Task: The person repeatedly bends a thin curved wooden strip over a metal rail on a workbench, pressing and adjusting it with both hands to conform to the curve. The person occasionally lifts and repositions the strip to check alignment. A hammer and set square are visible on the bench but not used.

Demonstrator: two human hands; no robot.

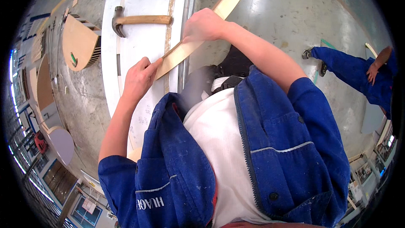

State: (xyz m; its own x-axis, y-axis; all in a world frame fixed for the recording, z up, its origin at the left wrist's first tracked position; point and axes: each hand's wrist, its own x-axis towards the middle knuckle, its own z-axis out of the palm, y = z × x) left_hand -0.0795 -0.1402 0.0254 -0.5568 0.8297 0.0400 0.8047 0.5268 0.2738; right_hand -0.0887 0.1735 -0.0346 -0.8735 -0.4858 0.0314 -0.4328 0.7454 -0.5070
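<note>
A long pale wooden strip point(181, 55) slants across the edge of a white work surface point(143, 44) and runs on past it to the far right. My left hand point(140, 76) grips its near end, thumb and fingers closed around it. Farther along, my right hand point(204, 26) is wrapped over the same strip, above the metal edge of the surface. Beyond my left hand a claw hammer point(143, 20) with a wooden handle lies on the surface, touched by neither hand.
On the left, a half-round wooden panel piece point(78, 44) with a green-handled tool point(74, 60) stands over the grey floor point(90, 101). At the far right another person point(354, 69) in blue workwear is near. A round-ended pale board point(61, 144) is at lower left.
</note>
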